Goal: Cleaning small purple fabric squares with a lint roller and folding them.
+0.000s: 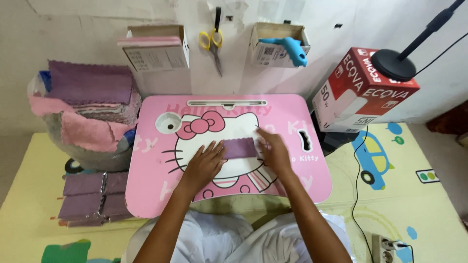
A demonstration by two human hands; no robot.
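Purple cloth (pixel 240 148) mid-counter (pixel 292 107), long axis left-right. Left hand (pixel 205 163) flat, fingers spread, on near-left end; right hand (pixel 273 151) pressing right end, fingers together. Both touching, equally near.

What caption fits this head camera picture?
Left hand and right hand press a folded purple cloth on a pink lap desk.

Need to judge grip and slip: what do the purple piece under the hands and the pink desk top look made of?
Purple piece: seemingly soft fabric, matte and fuzzy, lying flat under both the left hand and right hand. Pink desk: likely plastic or laminated board, smooth and faintly glossy with a printed cartoon cat.
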